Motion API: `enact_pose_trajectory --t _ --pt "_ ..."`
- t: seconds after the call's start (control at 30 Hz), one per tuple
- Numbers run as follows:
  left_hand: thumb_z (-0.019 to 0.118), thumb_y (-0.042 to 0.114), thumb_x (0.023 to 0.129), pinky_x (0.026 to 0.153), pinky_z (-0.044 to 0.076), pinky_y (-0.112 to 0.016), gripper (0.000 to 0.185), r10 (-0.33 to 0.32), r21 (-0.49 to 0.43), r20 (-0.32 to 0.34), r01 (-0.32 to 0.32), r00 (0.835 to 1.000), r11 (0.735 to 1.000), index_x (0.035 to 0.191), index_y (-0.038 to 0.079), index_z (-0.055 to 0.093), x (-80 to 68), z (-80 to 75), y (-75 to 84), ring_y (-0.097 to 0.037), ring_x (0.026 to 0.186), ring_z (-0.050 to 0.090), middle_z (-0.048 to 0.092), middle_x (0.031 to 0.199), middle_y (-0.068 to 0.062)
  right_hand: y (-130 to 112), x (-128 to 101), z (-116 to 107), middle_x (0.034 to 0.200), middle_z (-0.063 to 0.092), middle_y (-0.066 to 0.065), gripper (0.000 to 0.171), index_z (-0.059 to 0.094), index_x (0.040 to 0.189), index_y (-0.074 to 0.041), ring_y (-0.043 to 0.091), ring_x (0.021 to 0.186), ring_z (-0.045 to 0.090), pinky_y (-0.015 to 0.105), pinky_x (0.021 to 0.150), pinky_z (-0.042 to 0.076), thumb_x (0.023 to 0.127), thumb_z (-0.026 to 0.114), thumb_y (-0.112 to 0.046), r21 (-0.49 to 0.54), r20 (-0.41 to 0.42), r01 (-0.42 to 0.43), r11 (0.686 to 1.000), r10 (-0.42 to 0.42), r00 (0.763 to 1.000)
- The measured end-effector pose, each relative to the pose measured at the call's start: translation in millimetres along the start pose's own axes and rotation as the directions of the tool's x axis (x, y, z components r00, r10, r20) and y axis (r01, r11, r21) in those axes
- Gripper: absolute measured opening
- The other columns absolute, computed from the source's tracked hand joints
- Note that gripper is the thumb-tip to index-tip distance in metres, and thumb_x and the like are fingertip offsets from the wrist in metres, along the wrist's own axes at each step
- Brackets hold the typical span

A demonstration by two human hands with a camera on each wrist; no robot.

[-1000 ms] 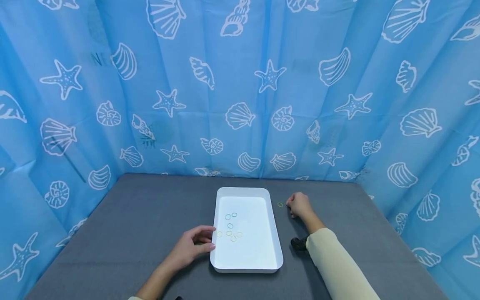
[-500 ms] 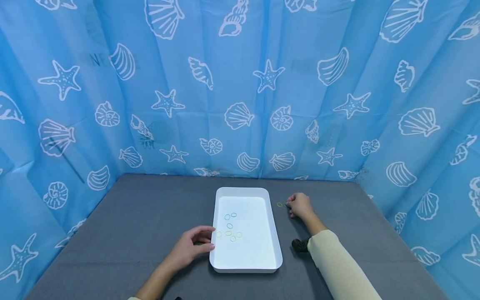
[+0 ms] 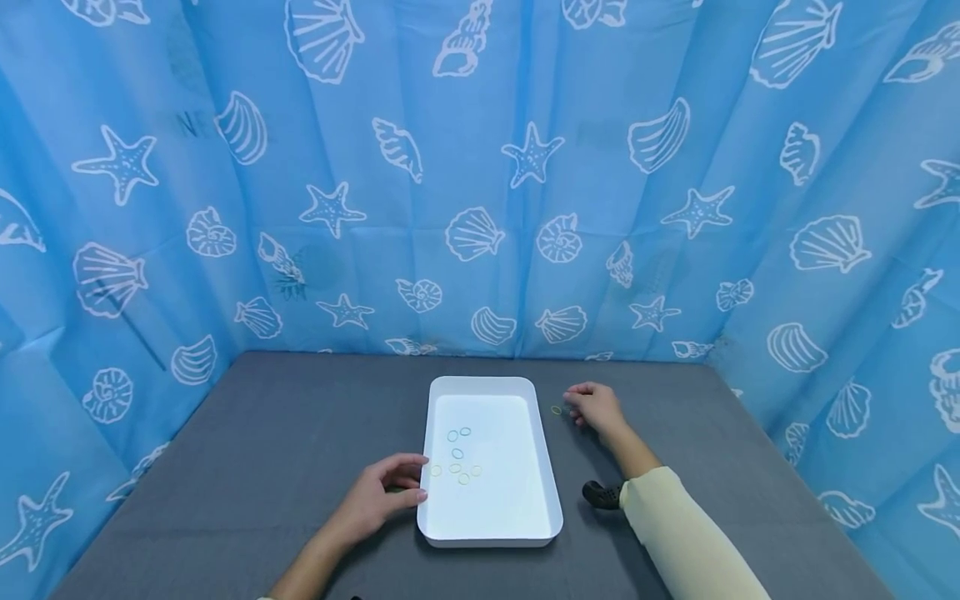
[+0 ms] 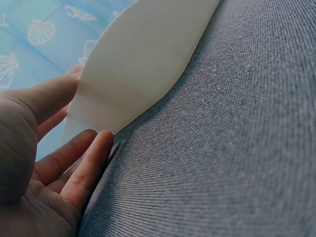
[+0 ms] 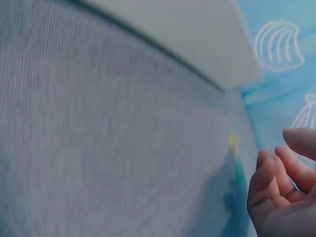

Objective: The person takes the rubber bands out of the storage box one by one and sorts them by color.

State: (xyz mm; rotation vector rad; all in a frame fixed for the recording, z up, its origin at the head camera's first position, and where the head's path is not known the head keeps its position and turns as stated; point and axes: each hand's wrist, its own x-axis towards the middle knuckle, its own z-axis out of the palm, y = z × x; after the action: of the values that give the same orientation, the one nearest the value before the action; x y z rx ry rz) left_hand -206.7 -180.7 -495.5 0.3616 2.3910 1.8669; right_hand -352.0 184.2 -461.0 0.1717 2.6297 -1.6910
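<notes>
White tray [image 3: 513, 492] looks shallow, oblong and round-cornered

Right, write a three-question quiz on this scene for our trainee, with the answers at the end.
1. How many small rings lie inside the white tray?
2. True or false: every yellow ring is inside the tray.
3. Which part of the tray does the left hand touch? A) far end B) left side C) near end

Key:
1. Seven.
2. False; one yellow ring lies on the grey table, to the tray's right.
3. B.
</notes>
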Motion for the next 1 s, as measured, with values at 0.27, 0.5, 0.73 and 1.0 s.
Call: enact_pose_trajectory --t 0.27,0.5,0.73,1.0 --pt "0.077 0.014 0.084 0.076 0.049 -0.027 0.047 -0.020 0.019 -0.012 0.020 1.000 1.000 0.127 0.006 0.061 0.3 -0.4 -1.7 -0.023 0.094 0.061 0.065 0.114 -0.013 -27 -6 11 0.090 0.060 0.011 0.034 0.052 0.125 0.010 0.014 0.071 0.057 0.026 0.063 0.049 0.100 0.055 -0.012 0.319 0.111 -0.108 0.942 0.076 0.991" --pt "0.076 0.009 0.085 0.076 0.049 -0.028 0.044 -0.021 0.037 -0.005 0.021 1.000 0.999 0.124 0.000 0.061 -8.5 0.9 28.6 -0.026 0.093 0.061 0.064 0.113 -0.019 -46 -11 22 0.091 0.059 0.012 0.033 0.051 0.126 0.009 0.014 0.070 0.057 0.024 0.061 0.048 0.100 0.054 -0.011 0.407 0.173 -0.130 0.904 0.063 0.983" --pt "0.076 0.010 0.085 0.075 0.049 -0.028 0.045 -0.022 0.032 0.008 0.022 1.000 0.999 0.125 -0.003 0.059 -11.9 -0.1 39.0 -0.025 0.093 0.061 0.064 0.113 -0.019 -61 -14 35 0.089 0.059 0.009 0.036 0.050 0.128 0.010 0.016 0.074 0.059 0.024 0.065 0.051 0.099 0.056 -0.010 0.423 0.206 -0.146 0.895 0.062 0.977" --pt "0.076 0.011 0.085 0.076 0.049 -0.027 0.046 -0.047 0.049 -0.014 0.048 0.999 0.998 0.128 0.003 0.060 0.2 1.5 6.8 -0.023 0.094 0.060 0.064 0.115 -0.015 -69 -16 52 0.120 0.053 0.027 0.035 0.052 0.128 0.006 0.023 0.083 0.063 0.030 0.072 0.054 0.098 0.059 -0.011 0.361 0.239 -0.149 0.920 0.063 0.969"
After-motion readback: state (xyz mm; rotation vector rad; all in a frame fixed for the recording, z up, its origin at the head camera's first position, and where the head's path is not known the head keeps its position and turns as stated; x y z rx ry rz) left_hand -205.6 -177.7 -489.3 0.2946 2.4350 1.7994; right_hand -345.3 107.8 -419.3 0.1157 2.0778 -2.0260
